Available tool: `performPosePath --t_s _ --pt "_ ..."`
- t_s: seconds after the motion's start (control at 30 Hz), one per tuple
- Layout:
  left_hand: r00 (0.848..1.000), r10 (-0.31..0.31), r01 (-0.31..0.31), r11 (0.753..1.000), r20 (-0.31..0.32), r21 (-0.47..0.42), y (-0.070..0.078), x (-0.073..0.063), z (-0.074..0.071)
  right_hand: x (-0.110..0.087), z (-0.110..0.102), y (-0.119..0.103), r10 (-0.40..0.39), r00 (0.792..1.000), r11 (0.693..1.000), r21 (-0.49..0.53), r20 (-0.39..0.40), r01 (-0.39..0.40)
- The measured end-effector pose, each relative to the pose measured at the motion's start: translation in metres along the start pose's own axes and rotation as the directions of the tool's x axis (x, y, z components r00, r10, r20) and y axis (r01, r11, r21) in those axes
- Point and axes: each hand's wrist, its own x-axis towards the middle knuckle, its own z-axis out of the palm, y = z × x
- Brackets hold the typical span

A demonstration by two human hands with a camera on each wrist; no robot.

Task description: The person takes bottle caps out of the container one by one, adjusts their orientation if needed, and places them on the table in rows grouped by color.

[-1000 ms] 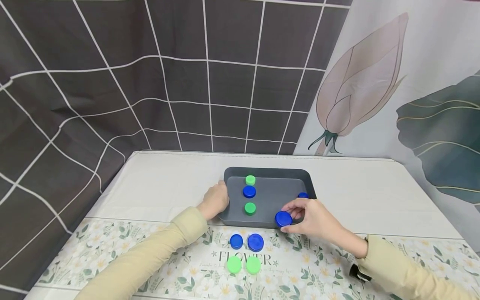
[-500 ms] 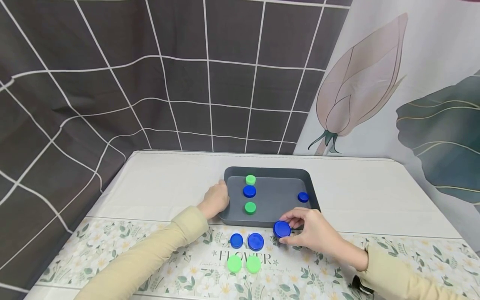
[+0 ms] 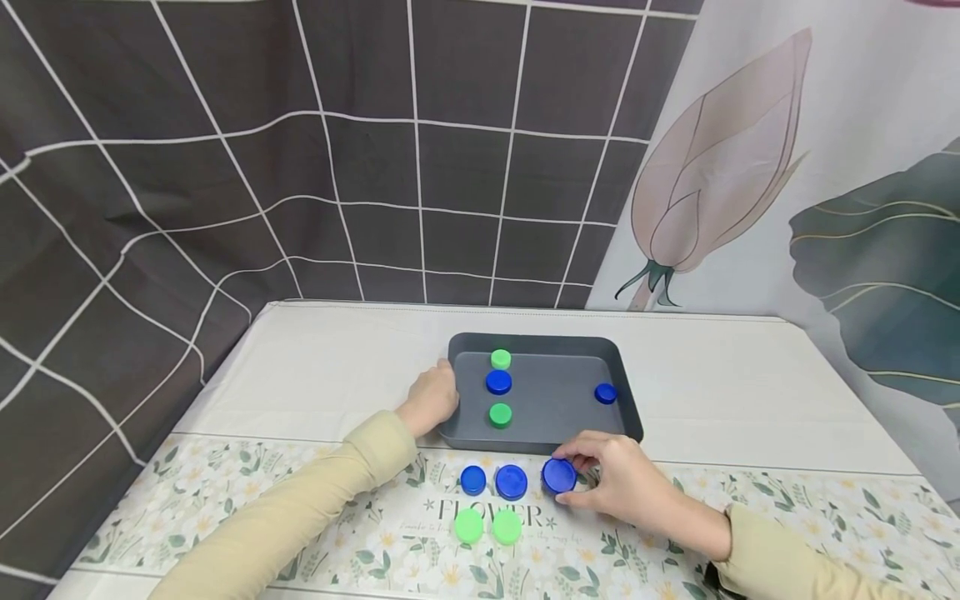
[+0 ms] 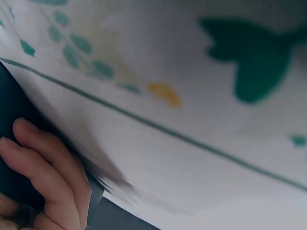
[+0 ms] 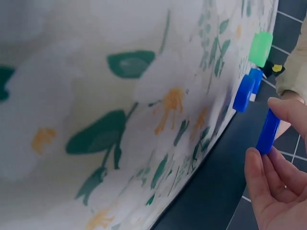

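My right hand (image 3: 626,479) pinches a blue bottle cap (image 3: 559,476) at its edges, just in front of the tray's near side. In the right wrist view that blue cap (image 5: 268,132) stands on edge between thumb and fingertips. To its left, a larger blue cap (image 3: 512,482) and a smaller one (image 3: 473,480) lie in a row on the tablecloth. Two light green caps (image 3: 468,526) (image 3: 507,527) lie nearer me. My left hand (image 3: 431,396) grips the left rim of the dark grey tray (image 3: 551,447); its curled fingers (image 4: 53,163) show in the left wrist view.
Inside the tray are a light green cap (image 3: 501,359), a blue cap (image 3: 498,382), a darker green cap (image 3: 501,415), and a blue cap (image 3: 606,393) at the right. A dark grid curtain (image 3: 465,175) hangs behind the cloth-covered table (image 3: 330,367).
My right hand has carried the blue cap from over the tray's near rim toward me, down beside the row of blue caps. The left hand has stayed at the tray.
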Motion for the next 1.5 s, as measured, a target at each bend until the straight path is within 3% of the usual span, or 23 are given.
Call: performPosePath --t_s 0.2,0.63,1.5 --pt "1.000 0.002 -0.002 1.000 0.000 -0.011 -0.001 0.001 0.002 0.000 0.004 0.001 -0.029 0.999 0.999 -0.024 0.024 0.029" --pt "1.000 0.016 -0.016 0.999 -0.016 -0.033 -0.002 0.001 0.003 0.002 0.009 0.000 0.036 0.996 0.999 -0.026 0.085 -0.034" --pt "1.000 -0.006 0.006 1.000 0.003 -0.024 -0.001 0.001 0.002 0.001 0.009 -0.004 0.030 0.990 0.984 -0.179 0.141 -0.004"
